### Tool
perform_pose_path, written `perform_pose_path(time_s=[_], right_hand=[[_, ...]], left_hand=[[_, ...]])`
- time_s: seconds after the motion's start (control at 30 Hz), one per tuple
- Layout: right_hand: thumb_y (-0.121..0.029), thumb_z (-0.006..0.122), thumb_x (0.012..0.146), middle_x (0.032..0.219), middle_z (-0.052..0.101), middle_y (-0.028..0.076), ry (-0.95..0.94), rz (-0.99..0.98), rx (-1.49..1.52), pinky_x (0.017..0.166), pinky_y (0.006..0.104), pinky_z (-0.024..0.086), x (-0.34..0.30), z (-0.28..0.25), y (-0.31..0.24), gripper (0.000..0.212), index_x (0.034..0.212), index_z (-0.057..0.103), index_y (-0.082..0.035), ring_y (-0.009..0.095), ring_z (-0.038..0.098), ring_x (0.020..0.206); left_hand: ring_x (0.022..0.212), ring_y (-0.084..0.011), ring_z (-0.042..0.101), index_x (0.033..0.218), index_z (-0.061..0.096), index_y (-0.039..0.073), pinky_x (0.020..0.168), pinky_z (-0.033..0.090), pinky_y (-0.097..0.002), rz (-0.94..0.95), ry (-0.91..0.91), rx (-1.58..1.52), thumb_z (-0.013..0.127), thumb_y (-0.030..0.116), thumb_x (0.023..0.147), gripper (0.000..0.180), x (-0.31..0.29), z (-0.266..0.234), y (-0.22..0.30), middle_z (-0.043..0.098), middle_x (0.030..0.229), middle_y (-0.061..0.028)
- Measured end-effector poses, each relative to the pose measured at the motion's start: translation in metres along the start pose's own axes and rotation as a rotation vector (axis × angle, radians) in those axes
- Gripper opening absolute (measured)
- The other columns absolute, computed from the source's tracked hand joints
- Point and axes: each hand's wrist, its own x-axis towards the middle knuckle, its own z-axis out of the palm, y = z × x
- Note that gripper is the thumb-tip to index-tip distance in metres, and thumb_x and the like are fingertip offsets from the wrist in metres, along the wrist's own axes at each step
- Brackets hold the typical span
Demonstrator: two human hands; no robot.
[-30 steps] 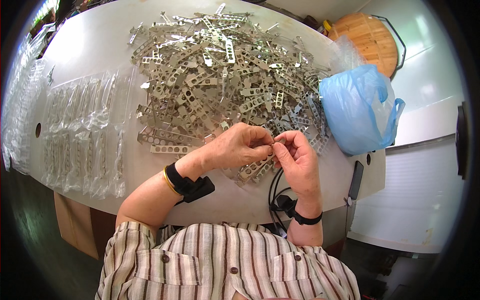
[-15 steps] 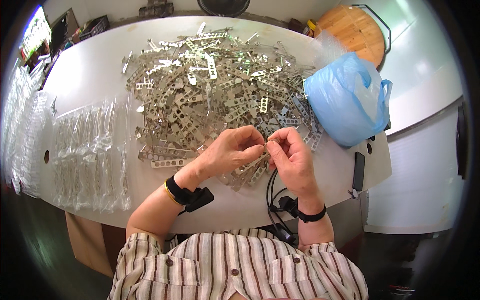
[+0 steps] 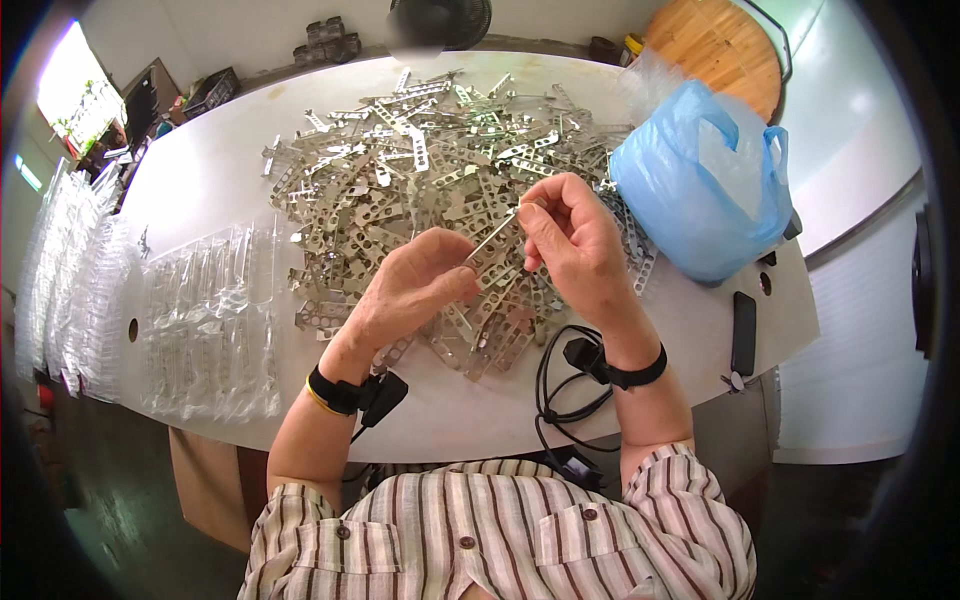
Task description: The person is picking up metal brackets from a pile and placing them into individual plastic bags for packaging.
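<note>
Between my two hands runs a thin metal strip [image 3: 492, 236], seen nearly edge-on and slanting up to the right. My left hand [image 3: 415, 285] pinches its lower end between thumb and fingers. At the upper end, the thumb and forefinger of my right hand [image 3: 575, 235] are closed on it. Both hands are raised over the near part of a wide heap of flat metal strips [image 3: 350, 200] with rows of round holes. Several strips of the heap lie just below and between my hands.
Left of the heap lies a clear plastic sheet of packed pieces [image 3: 210, 320], with stacked clear plastic packs [image 3: 70, 270] beyond. A full blue plastic bag [image 3: 690, 180] stands at right. Black cable [image 3: 545, 400] and a black oblong object [image 3: 743, 333] lie near the table's front edge.
My hands have moved apart and my right hand has risen away from me. The strip now shows stretched between them; before, the fingertips were close together and hid most of what they held.
</note>
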Motion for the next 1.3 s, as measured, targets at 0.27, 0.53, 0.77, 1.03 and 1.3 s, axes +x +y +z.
perform_pose_path(time_s=[0.27,0.53,0.77,1.03,1.3], right_hand=[[-0.006,0.062,0.097,0.077,0.059,0.005,-0.117,-0.062,-0.047,0.059,0.0307,0.047,0.018,0.002,0.010,0.009,0.103,0.056,-0.002,0.013,0.057,0.066],[-0.005,0.060,0.099,0.073,0.060,-0.001,-0.271,-0.107,-0.211,0.055,0.0238,0.046,0.024,-0.019,0.012,0.007,0.105,0.058,-0.002,0.006,0.057,0.060],[-0.007,0.058,0.101,0.077,0.062,0.003,-0.208,0.060,0.045,0.057,0.0255,0.052,0.032,-0.034,0.014,0.007,0.103,0.058,0.000,0.009,0.063,0.065],[-0.009,0.060,0.101,0.078,0.061,0.002,-0.209,0.075,0.046,0.059,0.0243,0.055,0.025,-0.031,0.002,0.009,0.103,0.058,-0.001,0.008,0.065,0.067],[-0.008,0.062,0.099,0.080,0.067,0.006,-0.207,0.012,-0.067,0.059,0.0253,0.054,0.016,-0.028,-0.006,0.010,0.103,0.058,0.001,0.011,0.069,0.067]], left_hand=[[0.084,-0.0146,0.067,0.117,0.064,-0.003,0.077,0.055,-0.0296,0.046,0.179,0.075,0.061,0.009,0.102,0.020,-0.008,-0.002,-0.013,0.070,0.098,-0.0074],[0.078,-0.0122,0.062,0.111,0.066,-0.002,0.073,0.053,-0.0274,0.024,0.253,-0.026,0.054,0.014,0.105,0.021,-0.009,0.023,-0.018,0.065,0.084,-0.0035],[0.091,-0.0126,0.062,0.142,0.044,-0.001,0.082,0.059,-0.0313,0.263,0.313,-0.059,0.065,-0.004,0.095,0.051,-0.003,0.053,-0.014,0.057,0.112,-0.0064],[0.094,-0.0152,0.066,0.135,0.046,0.000,0.085,0.058,-0.0304,0.377,0.433,0.173,0.062,-0.002,0.099,0.039,-0.010,0.052,-0.029,0.059,0.117,-0.0088],[0.102,-0.0169,0.068,0.129,0.048,0.000,0.090,0.056,-0.0303,0.349,0.407,0.200,0.059,0.006,0.103,0.029,-0.021,0.051,-0.021,0.064,0.121,-0.0107]])
